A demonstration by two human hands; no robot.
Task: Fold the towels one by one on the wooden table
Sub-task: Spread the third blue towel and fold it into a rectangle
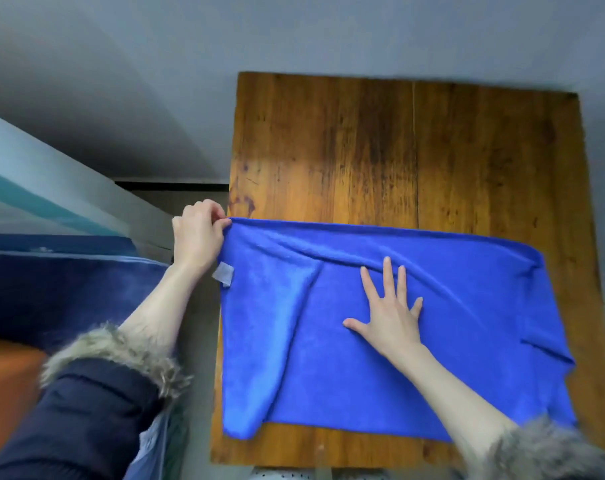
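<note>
Blue towel [415, 341] lies spread across the near half of the wooden bench [380, 143], wrinkled, with diagonal creases running from its far-left corner. Left edge of the towel overhangs the bench side slightly. A white label [223, 273] shows at that left edge. Left hand [197, 233] pinches the far-left corner of the towel between thumb and fingers. Right hand [389, 313] lies flat on the middle of the towel, fingers straight and spread, grasping nothing. Fur-trimmed dark sleeves [96, 393] cover both forearms.
</note>
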